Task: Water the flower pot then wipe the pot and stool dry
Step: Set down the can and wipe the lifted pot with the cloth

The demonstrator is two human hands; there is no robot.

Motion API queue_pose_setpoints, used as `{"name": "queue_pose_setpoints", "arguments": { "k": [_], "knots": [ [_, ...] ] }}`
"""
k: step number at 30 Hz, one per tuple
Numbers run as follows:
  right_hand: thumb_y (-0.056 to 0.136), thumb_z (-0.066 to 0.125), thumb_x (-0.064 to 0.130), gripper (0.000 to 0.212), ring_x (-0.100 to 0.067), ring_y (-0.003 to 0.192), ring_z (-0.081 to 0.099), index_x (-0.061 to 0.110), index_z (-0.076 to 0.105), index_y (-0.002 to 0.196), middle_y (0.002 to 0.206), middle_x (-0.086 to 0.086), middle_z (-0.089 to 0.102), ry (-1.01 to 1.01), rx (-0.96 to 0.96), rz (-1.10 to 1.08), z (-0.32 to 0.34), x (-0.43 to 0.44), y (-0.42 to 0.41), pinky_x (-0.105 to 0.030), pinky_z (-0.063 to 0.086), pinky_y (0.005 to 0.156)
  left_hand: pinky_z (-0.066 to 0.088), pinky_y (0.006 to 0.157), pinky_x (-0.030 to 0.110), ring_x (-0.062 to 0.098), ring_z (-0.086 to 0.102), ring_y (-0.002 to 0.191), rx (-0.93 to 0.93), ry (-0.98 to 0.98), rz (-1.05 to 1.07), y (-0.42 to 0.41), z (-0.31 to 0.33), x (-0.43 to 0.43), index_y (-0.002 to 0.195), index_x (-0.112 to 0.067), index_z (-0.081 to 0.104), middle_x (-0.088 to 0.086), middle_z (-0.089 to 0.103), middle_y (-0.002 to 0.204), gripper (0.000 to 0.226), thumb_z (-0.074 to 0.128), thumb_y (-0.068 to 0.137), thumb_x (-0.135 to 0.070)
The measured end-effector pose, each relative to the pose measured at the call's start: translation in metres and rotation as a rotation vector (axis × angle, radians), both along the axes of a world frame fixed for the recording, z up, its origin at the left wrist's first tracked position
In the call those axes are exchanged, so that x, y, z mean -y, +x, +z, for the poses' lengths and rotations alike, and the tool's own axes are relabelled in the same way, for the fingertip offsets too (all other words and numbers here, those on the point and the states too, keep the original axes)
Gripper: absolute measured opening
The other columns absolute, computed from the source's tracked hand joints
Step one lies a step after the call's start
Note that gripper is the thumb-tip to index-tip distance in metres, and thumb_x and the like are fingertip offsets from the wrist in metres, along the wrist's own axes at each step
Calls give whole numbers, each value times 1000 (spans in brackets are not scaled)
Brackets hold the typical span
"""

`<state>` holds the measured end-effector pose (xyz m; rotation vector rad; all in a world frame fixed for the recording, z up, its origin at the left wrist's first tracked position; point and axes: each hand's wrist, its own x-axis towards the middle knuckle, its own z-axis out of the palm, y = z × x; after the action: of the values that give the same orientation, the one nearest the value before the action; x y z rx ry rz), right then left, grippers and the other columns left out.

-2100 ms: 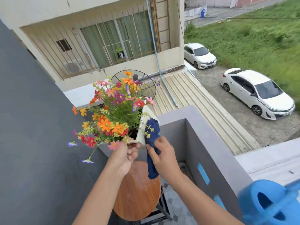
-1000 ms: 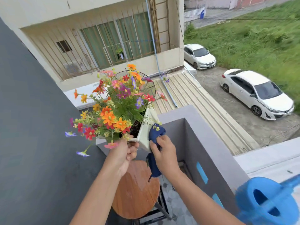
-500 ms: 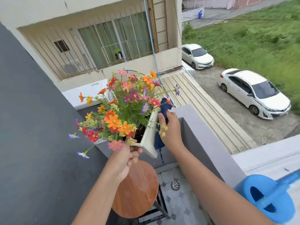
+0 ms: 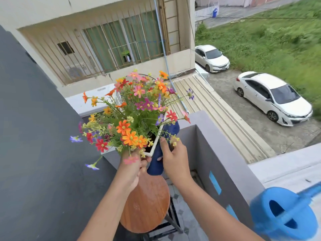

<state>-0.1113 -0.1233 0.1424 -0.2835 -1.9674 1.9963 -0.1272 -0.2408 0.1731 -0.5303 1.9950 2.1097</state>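
A white flower pot (image 4: 156,140) full of orange, red, pink and purple flowers (image 4: 135,110) is held up in the air above the stool. My left hand (image 4: 133,168) grips its near lower corner from beneath. My right hand (image 4: 174,160) presses a dark blue cloth (image 4: 156,162) against the pot's right side; the cloth wraps that side and hangs below it. The round wooden stool (image 4: 147,204) stands under both hands, its seat bare with faint wet marks.
A blue watering can (image 4: 281,213) sits on the balcony ledge at the lower right. A grey parapet wall (image 4: 217,145) runs along the right, a dark wall (image 4: 34,136) along the left. Tiled floor (image 4: 180,200) shows beside the stool. Cars and a roof lie far below.
My right hand slid the cloth up the pot's right side, then back down toward the near corner. The pot tilted more upright and stays lifted in my left hand.
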Motion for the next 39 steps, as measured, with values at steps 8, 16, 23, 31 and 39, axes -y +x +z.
{"name": "queue_pose_setpoints", "arguments": {
  "k": [8, 16, 23, 31, 39],
  "knots": [
    [99, 56, 14, 30, -10, 59, 47, 20, 55, 70, 66, -2, 50, 129, -164, -83, 29, -38, -34, -30, 31, 57, 13, 30, 15, 3, 26, 28, -13, -33, -73, -2, 13, 7, 88, -4, 49, 14, 49, 57, 26, 25, 101, -3],
    [85, 67, 24, 26, -14, 68, 55, 18, 68, 60, 58, 12, 62, -7, 154, 249, 52, -93, -70, -30, 41, 69, 13, 31, 13, 5, 21, 29, 21, -233, -199, -17, 23, 36, 82, -5, 45, 14, 46, 56, 20, 35, 99, -10],
    [96, 58, 8, 10, -14, 76, 58, 16, 57, 90, 72, 6, 66, -44, 459, 373, 25, -99, -67, -26, 49, 65, 10, 38, 15, 8, 18, 35, 60, -363, -273, -24, 35, 50, 84, -5, 52, 10, 43, 48, 27, 35, 100, -18],
    [73, 70, 15, 10, -16, 64, 40, 14, 60, 71, 65, -9, 42, -168, 340, 49, 8, -61, -61, -28, 30, 55, 16, 38, 15, 13, 19, 29, -44, -279, 81, -31, 26, 41, 87, -3, 56, 19, 53, 53, 40, 35, 92, -37],
    [82, 68, 1, 55, -13, 60, 17, 21, 24, 55, 53, 6, 16, -210, 219, -109, -4, -46, -53, -32, 14, 61, 28, 43, 26, 17, 40, 42, -1, -422, -208, 20, -5, -9, 79, -28, 64, 13, 73, 67, 33, 40, 97, -41]
  ]
}}
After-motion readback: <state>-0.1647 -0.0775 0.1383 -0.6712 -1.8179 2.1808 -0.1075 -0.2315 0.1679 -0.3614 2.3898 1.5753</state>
